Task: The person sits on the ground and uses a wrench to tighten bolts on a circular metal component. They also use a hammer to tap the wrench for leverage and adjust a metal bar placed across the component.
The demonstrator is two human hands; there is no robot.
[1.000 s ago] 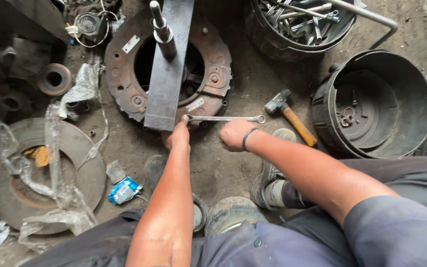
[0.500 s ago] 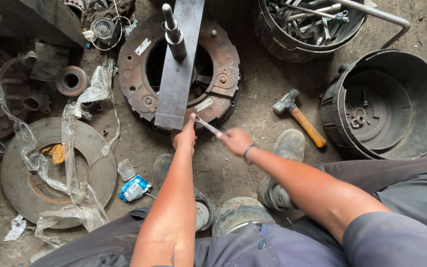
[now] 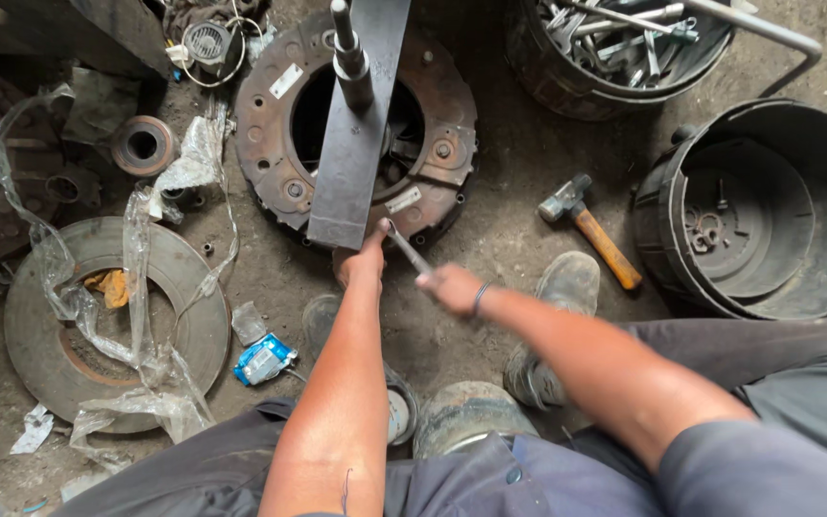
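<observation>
Gripping a wrench [image 3: 404,246], the right hand [image 3: 450,287] is closed around its near end, just below the clutch plate [image 3: 270,144]. The wrench slants up-left from that hand to the plate's lower rim, its far end beside the left hand [image 3: 364,260]. Left hand presses at the plate's rim under the flat steel bar [image 3: 356,144] lying across the plate; whether its fingers are curled or spread, cannot tell. Hammer [image 3: 588,230] lies right of the plate, apart from both hands.

Hammer [image 3: 590,228] right of the clutch plate [image 3: 356,134] (flat bar [image 3: 361,144] across it), beside the tub [image 3: 768,206].
</observation>
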